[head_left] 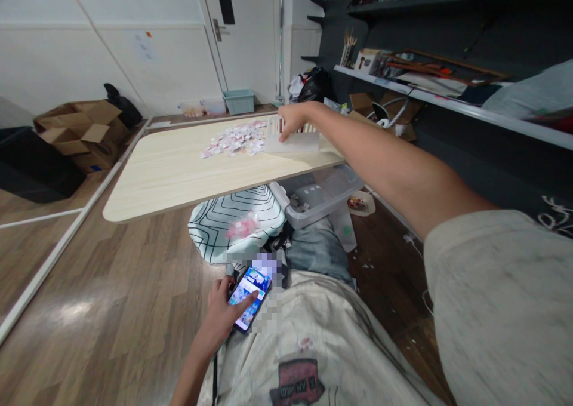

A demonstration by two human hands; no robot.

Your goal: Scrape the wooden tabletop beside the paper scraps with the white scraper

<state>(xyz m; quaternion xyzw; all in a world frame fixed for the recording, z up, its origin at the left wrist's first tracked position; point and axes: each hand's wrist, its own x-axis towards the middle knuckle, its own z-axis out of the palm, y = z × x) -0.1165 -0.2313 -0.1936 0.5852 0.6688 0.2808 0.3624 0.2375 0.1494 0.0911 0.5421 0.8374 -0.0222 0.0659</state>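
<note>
Low in the view, my left hand [221, 313] grips a lit smartphone [250, 295], its thumb lying across the screen. My right hand [293, 119] reaches over the pale wooden tabletop [170, 167] and closes on the upper edge of a white slotted plastic basket [280, 143]. Left of this basket, against its side, spreads a heap of small white and pinkish pieces [237, 138]. What the basket holds is hidden from me.
A clear plastic bin [313, 212] with some small pieces sits below the table edge. Beside it are a patterned cushion [210, 230] with a pink packet [243, 225] and a small tray [362, 204]. Cardboard boxes [89, 131] stand left; a loaded shelf [447, 98] runs along the right.
</note>
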